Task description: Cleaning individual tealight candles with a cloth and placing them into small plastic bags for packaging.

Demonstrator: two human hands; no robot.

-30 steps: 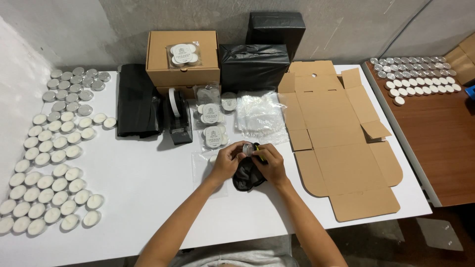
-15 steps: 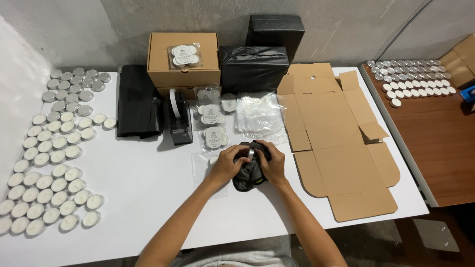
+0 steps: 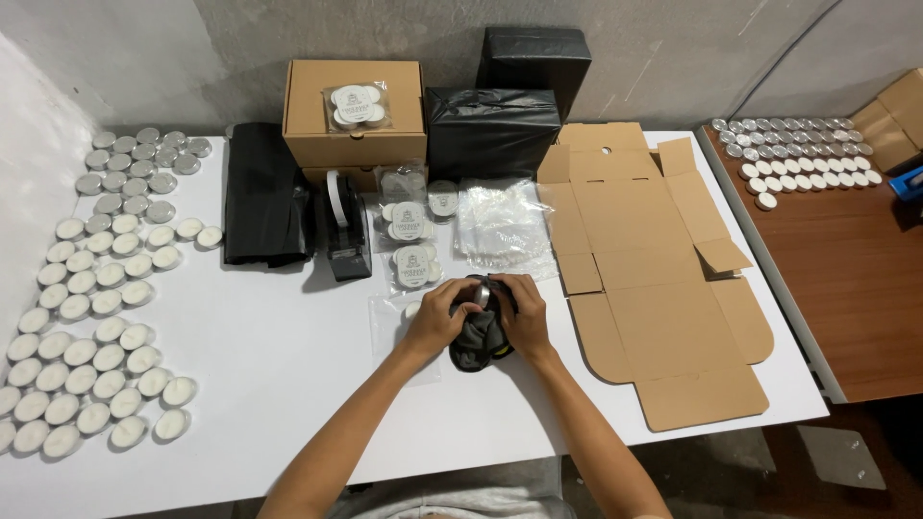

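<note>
Both of my hands meet over the white table (image 3: 288, 384) around a small black cloth pouch (image 3: 477, 338). My left hand (image 3: 437, 318) grips its left side and my right hand (image 3: 524, 314) its right side. A round silver-rimmed tealight (image 3: 484, 292) shows at the pouch's top, between my fingers. Under my left wrist lies a clear plastic bag (image 3: 388, 322). Just beyond my hands lie clear packets of tealights (image 3: 408, 240).
Several loose white tealights (image 3: 91, 327) cover the table's left side. A black tape dispenser (image 3: 343, 229), black folded bags (image 3: 264, 204), a brown box (image 3: 354, 111), black parcels (image 3: 492, 130) and clear bags (image 3: 502, 226) stand behind. Flat cardboard (image 3: 654, 288) lies right. More tealights (image 3: 798, 154) sit on a wooden table.
My hands and the pouch have stayed in the same spot. My fingers have shifted slightly at the pouch's top, where the tealight shows.
</note>
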